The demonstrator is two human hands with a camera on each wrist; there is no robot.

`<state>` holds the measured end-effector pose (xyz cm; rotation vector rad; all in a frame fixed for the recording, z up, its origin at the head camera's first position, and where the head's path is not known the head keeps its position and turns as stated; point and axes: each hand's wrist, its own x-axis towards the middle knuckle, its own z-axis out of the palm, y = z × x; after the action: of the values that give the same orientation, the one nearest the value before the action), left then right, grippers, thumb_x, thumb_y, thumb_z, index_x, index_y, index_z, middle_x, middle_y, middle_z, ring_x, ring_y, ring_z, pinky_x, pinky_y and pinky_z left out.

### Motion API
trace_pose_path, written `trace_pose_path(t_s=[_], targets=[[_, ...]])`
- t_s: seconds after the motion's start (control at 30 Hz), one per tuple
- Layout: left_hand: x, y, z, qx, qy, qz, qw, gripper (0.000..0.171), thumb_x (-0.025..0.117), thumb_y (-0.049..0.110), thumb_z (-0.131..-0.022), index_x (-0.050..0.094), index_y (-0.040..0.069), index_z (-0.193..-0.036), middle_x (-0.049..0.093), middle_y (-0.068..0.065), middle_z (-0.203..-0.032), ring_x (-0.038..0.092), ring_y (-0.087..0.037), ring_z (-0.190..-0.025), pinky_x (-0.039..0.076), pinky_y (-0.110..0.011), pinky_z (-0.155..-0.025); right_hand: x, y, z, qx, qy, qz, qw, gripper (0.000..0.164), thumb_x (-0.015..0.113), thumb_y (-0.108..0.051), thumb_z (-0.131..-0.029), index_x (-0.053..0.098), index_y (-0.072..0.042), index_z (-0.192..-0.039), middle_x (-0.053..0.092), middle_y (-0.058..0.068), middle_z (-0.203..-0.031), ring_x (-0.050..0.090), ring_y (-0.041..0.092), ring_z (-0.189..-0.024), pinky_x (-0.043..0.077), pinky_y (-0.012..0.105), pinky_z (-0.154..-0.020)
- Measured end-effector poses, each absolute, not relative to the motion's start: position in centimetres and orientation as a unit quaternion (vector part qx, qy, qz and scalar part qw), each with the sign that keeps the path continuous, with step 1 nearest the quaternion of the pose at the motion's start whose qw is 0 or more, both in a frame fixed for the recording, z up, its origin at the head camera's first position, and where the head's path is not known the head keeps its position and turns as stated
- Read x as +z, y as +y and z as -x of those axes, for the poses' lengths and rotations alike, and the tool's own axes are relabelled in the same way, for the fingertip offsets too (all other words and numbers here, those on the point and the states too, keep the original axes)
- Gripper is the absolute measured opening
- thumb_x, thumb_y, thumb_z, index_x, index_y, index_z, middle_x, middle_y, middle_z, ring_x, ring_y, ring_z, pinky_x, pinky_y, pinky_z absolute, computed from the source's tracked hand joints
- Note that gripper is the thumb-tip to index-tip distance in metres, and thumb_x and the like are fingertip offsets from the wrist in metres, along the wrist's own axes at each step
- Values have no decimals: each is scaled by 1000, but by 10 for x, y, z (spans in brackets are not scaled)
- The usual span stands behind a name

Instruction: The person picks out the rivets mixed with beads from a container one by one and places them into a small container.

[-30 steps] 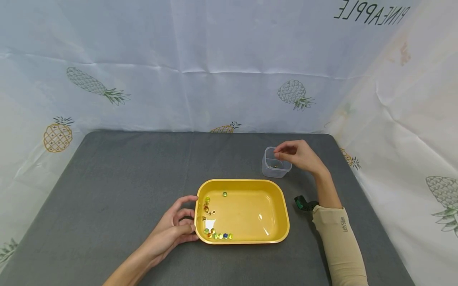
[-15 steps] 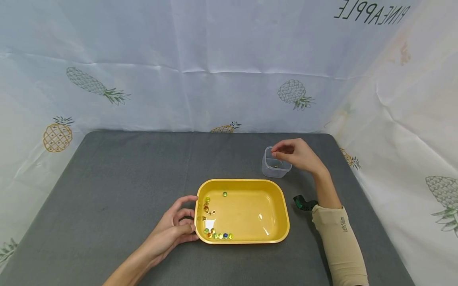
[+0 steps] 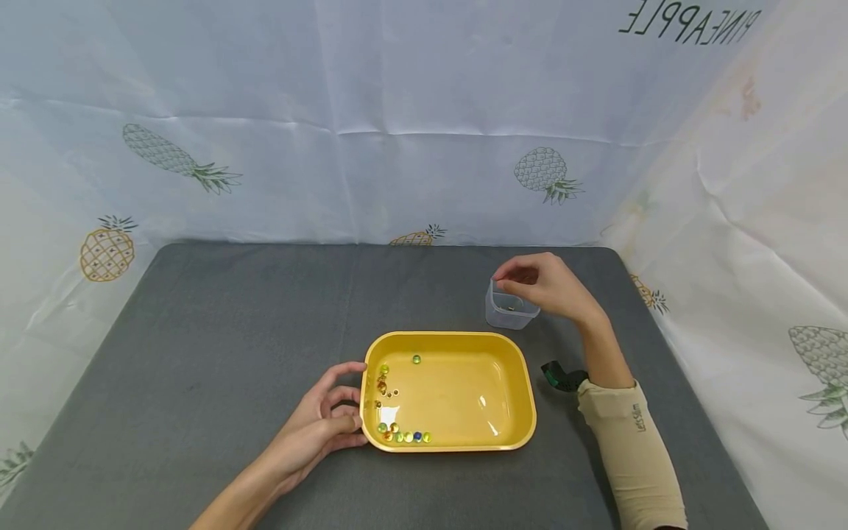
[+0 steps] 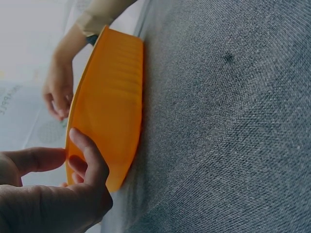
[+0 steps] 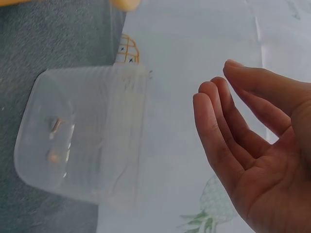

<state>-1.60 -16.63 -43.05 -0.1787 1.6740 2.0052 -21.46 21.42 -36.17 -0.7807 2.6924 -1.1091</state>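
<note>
A yellow tray (image 3: pixel 457 447) lies on the grey table, with several shiny marbles (image 3: pixel 408 437) along its front left rim and small brown beads (image 3: pixel 389 394) near its left wall. My left hand (image 3: pixel 324 412) touches the left rim from outside with thumb and fingers; the left wrist view shows its fingers (image 4: pixel 90 153) against the outer wall. Behind the tray stands a clear plastic container (image 3: pixel 509 318) holding a few small brown pieces (image 5: pixel 56 124). My right hand (image 3: pixel 546 285) hovers over it, thumb and fingertips close together. No object shows between them, though the index fingertip is partly hidden.
A black device with a green part (image 3: pixel 563 379) sits at the right wrist, beside the tray's right side. A beige sleeve (image 3: pixel 629 445) covers the right forearm. White pineapple-print cloth (image 3: pixel 371 169) hangs behind and beside the grey table (image 3: pixel 232 346).
My right hand has shifted slightly left and back over the clear container, now hiding part of its far rim. My left hand, the tray and the marbles look unmoved.
</note>
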Motion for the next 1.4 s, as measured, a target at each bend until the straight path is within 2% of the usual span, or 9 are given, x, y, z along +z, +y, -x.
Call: trace_pose_path(t_s=[0.2, 0.57, 0.7, 1.03, 1.2, 1.4], targets=[[-431, -166, 16, 740, 617, 66, 259, 80, 62, -3, -97, 25, 17, -165, 55, -13, -127, 69, -20, -102, 65, -37, -87, -354, 201, 210, -368, 884, 279, 73, 13, 76, -15, -102, 81, -12, -114, 81, 8, -109, 75, 35, -96, 61, 20, -83], [-430, -166, 16, 741, 616, 64, 259, 79, 62, -3, -98, 25, 16, -166, 56, -13, -127, 69, -20, -102, 65, -38, -88, -344, 179, 201, -366, 876, 307, 72, 15, 78, -9, -99, 81, -11, -113, 80, 5, -106, 75, 27, -93, 62, 22, -84], [-430, -167, 16, 742, 615, 62, 260, 79, 62, -3, -98, 25, 16, -166, 56, -12, -126, 69, -19, -101, 65, -37, -87, -342, 170, 196, -366, 870, 322, 78, 15, 79, -11, -99, 81, -12, -113, 80, 4, -106, 75, 25, -92, 63, 24, -84], [-431, -167, 16, 746, 609, 58, 263, 80, 61, -3, -97, 25, 16, -166, 56, -11, -126, 68, -18, -100, 65, -37, -88, -339, 146, 188, -363, 848, 373, 104, 14, 78, -11, -99, 81, -12, -113, 80, 2, -107, 74, 15, -92, 65, 30, -88], [-431, -167, 16, 746, 609, 59, 263, 80, 61, -3, -98, 25, 16, -166, 55, -11, -126, 67, -18, -100, 65, -37, -88, -341, 133, 183, -357, 832, 403, 131, 12, 78, -10, -99, 81, -12, -111, 80, 1, -107, 75, 13, -94, 65, 28, -92], [-430, -167, 16, 747, 608, 57, 263, 79, 61, -3, -98, 24, 16, -166, 55, -10, -125, 67, -17, -99, 65, -37, -88, -343, 116, 179, -334, 820, 439, 156, 11, 78, -12, -100, 80, -10, -110, 80, 0, -105, 73, 8, -92, 64, 26, -89]])
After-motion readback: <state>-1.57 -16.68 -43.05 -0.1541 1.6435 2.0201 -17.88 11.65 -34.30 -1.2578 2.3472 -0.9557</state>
